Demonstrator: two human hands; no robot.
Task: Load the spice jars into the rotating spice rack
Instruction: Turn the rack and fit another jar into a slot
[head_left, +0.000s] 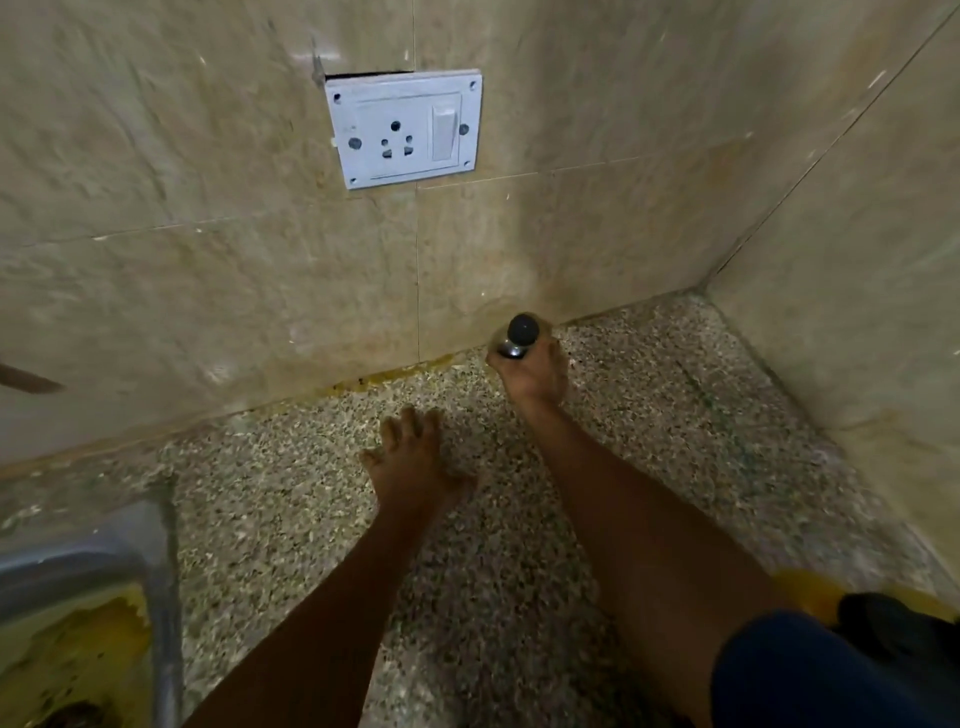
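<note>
Head view: beige tiled walls (208, 260) meet in a corner at far right, above a speckled stone counter (291, 519) with yellow stains along the wall joint. A steel sink (104, 561) sits at near left. A white socket plate (405, 130) hangs on the far wall. The left hand (410, 462) lies spread, fingers straight, on the counter. The right hand (530, 374), farther off near the wall, grips a jar (519, 335) with a dark cap.

Bare forearms (618, 519); dark blue sleeve (810, 675) at right.
</note>
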